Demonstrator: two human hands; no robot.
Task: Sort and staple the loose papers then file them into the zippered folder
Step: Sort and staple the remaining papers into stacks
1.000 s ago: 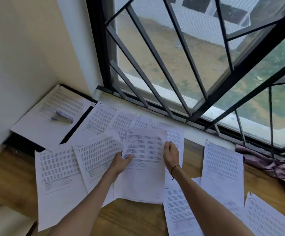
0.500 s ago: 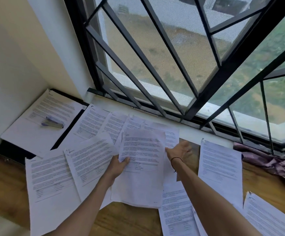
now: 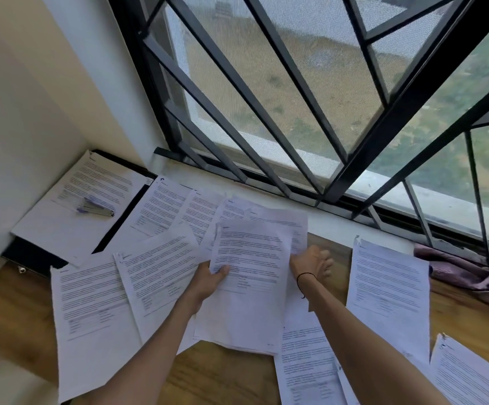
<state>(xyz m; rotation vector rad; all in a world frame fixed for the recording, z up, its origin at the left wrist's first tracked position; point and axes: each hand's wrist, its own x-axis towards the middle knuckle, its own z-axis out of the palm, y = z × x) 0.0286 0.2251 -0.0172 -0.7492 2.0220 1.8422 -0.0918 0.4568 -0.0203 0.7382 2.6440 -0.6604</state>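
Note:
Several printed white sheets lie spread over a wooden floor under a barred window. My left hand (image 3: 211, 280) grips the left edge of a small stack of papers (image 3: 249, 287) at the centre, thumb on top. My right hand (image 3: 311, 263) is at the stack's right edge, fingers spread and blurred, touching a sheet (image 3: 290, 226) that lies behind the stack. A black zippered folder (image 3: 32, 254) lies at the far left against the wall, with a sheet (image 3: 91, 197) and a purple stapler (image 3: 95, 207) on top of it.
More sheets lie at the right (image 3: 389, 293) and lower right (image 3: 468, 375), and two at the left (image 3: 91, 317). A purple cloth (image 3: 471, 273) is bunched by the window sill at the right. The wall closes the left side.
My right hand has let go of the stack's right edge and moved right and back, fingers opening. The left hand keeps its grip. The camera has shifted a little.

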